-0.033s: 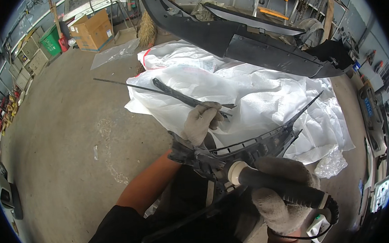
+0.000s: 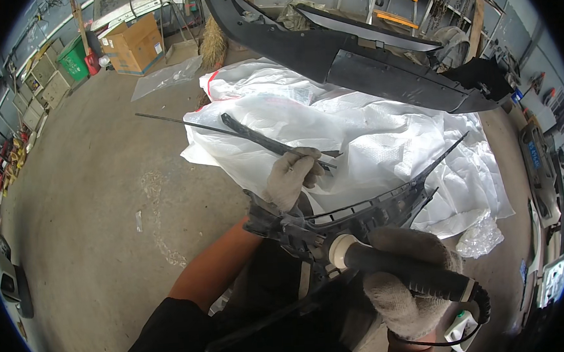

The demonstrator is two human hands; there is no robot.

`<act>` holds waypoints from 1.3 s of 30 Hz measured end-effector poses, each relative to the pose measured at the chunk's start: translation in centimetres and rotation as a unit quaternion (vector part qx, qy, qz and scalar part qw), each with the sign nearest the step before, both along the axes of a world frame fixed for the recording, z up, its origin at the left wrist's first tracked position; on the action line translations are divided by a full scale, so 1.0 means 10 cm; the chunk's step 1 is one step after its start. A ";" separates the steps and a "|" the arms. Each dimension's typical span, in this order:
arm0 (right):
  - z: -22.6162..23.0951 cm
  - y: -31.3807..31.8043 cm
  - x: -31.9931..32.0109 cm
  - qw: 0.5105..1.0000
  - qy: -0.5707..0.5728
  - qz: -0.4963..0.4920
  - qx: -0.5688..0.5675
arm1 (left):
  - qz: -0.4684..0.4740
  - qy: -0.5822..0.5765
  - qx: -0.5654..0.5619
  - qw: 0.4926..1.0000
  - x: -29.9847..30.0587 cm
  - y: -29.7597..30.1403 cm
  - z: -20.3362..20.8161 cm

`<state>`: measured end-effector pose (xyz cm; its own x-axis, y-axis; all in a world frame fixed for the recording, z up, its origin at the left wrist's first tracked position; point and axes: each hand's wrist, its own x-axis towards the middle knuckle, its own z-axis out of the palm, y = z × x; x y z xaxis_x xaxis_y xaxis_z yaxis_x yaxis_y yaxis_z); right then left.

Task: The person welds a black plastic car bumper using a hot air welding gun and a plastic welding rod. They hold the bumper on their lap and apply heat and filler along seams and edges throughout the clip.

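My left hand (image 2: 289,179), in a pale knitted glove, is closed in a pinch around a thin black plastic rod (image 2: 170,120) and a wider black strip (image 2: 253,133). Both reach out to the upper left. My right hand (image 2: 408,301), gloved too, wraps round the black handle of a corded hot-air gun (image 2: 406,268) with a cream collar. Its front end points at a broken-looking black plastic car part (image 2: 376,208) across my lap, and the nozzle tip is hidden. The left wrist is close above this part's left end.
White plastic sheeting (image 2: 385,149) lies ahead, with a large dark bumper (image 2: 379,74) above it. A cardboard box (image 2: 132,46), green bin (image 2: 73,58) and straw broom (image 2: 213,45) stand at the back left. A white jug (image 2: 461,330) is near my right forearm, beside the gun's cable (image 2: 431,344).
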<state>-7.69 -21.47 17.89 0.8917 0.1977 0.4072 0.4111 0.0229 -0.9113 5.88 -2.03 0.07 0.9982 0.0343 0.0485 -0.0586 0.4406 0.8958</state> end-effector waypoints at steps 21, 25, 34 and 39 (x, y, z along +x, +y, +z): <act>-0.52 -0.24 -0.05 0.987 -0.148 -0.067 -0.011 | 0.000 0.008 0.016 1.000 0.00 -0.04 0.04; -0.68 -0.34 -0.07 0.982 -0.179 -0.062 0.022 | 0.003 -0.001 0.006 1.000 0.00 -0.02 0.02; -0.70 -0.51 0.10 0.985 -0.161 0.030 -0.058 | 0.008 0.015 0.029 0.999 -0.01 -0.03 0.05; -0.72 -0.41 0.12 0.988 -0.152 0.008 -0.005 | 0.000 0.013 0.024 1.000 0.03 -0.05 0.02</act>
